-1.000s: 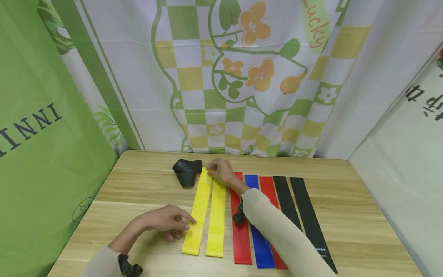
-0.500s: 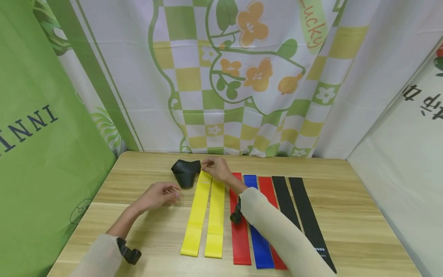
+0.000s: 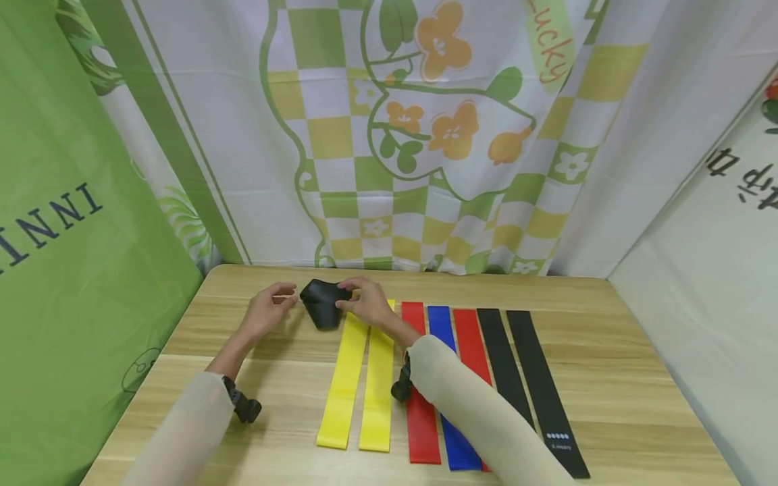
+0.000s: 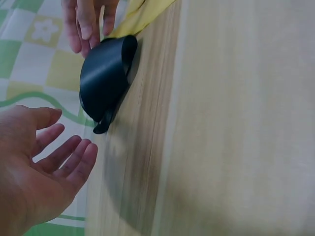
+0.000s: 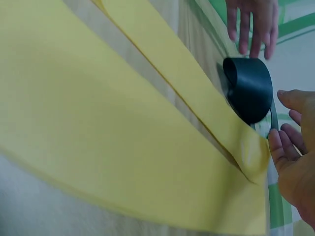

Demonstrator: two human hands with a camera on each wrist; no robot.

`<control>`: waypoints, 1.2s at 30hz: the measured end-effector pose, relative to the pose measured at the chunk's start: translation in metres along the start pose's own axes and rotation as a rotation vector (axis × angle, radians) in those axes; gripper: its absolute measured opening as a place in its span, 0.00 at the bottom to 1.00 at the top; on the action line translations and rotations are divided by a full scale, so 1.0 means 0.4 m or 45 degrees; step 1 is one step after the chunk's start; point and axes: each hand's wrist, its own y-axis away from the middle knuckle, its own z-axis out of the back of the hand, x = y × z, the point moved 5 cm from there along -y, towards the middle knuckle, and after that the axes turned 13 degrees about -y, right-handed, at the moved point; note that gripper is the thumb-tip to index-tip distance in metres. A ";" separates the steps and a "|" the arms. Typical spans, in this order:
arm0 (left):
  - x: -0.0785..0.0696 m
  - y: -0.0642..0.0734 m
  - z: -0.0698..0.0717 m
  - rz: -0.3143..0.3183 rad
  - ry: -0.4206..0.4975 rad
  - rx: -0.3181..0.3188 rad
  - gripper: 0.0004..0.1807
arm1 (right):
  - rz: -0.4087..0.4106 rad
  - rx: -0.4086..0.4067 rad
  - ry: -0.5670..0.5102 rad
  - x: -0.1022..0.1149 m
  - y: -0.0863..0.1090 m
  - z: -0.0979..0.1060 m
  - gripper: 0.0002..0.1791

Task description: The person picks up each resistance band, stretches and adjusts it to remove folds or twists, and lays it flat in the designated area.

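Observation:
A crumpled black resistance band (image 3: 323,304) lies folded over itself near the back of the wooden table, also seen as a dark curled loop (image 4: 104,76) in the left wrist view. Just left of it, my left hand (image 3: 267,310) is held with fingers relaxed and apart from it. My right hand (image 3: 367,300) reaches over the tops of the yellow bands to the black band's right end. In the right wrist view its fingertips (image 5: 278,142) meet that end, while the thumb stands apart. Two flat yellow bands (image 3: 342,381) lie side by side below the right hand.
To the right, flat bands lie in a row: a red one (image 3: 422,425), a blue one (image 3: 440,320), another red (image 3: 467,324) and two black ones (image 3: 547,385). My right forearm crosses over several. A patterned curtain (image 3: 425,223) hangs behind the table (image 3: 638,405).
My left hand has moved up and away from the left yellow band to beside the black band. My right hand has left the yellow band's top and shifted left to the black band.

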 end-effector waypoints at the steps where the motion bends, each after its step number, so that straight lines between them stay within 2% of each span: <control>1: 0.001 -0.007 0.001 0.008 0.003 0.009 0.23 | 0.010 0.006 -0.002 0.003 0.002 -0.006 0.20; 6: 0.004 -0.041 -0.006 0.020 -0.005 0.065 0.24 | 0.059 0.053 0.013 0.012 0.010 -0.031 0.22; 13: 0.008 -0.080 -0.036 0.013 0.015 0.089 0.23 | 0.049 0.101 0.132 -0.003 0.014 -0.052 0.26; 18: 0.013 -0.103 -0.056 0.053 0.053 0.070 0.21 | 0.040 0.096 0.207 -0.014 0.016 -0.058 0.25; 23: 0.014 -0.121 -0.065 0.099 -0.016 0.018 0.18 | -0.004 0.087 0.226 -0.023 0.018 -0.063 0.21; 28: 0.014 -0.135 -0.068 0.169 -0.067 -0.001 0.18 | 0.001 0.067 0.230 -0.023 0.018 -0.062 0.18; 32: 0.020 -0.145 -0.073 0.265 0.020 0.005 0.18 | 0.014 0.056 0.220 -0.020 0.017 -0.058 0.17; 36: 0.023 -0.143 -0.071 0.351 0.180 -0.009 0.18 | 0.020 0.060 0.192 -0.019 0.017 -0.054 0.18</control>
